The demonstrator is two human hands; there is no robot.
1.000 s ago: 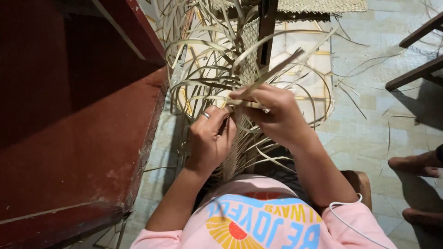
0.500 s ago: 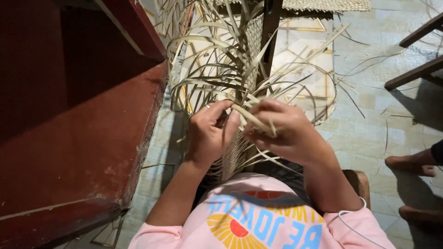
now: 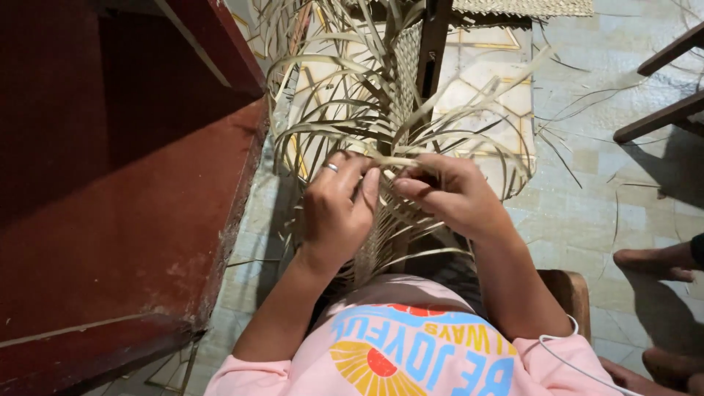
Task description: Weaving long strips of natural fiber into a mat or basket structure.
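Observation:
A half-woven mat of pale dried leaf strips stands in front of me, with many loose strips curling out to both sides. My left hand, with a ring on one finger, pinches strips at the working edge of the weave. My right hand is beside it, fingers closed on a flat strip that runs across between both hands. The woven part below the hands is mostly hidden behind them and my pink shirt.
A dark red wooden cabinet fills the left side. A dark wooden post rises behind the weave. Tiled floor lies to the right, with a chair's legs and another person's bare feet. I sit on a wooden stool.
Both hands have come closer together at the weave's edge. The long strip that the right hand held out to the upper right is now folded flat across between the hands.

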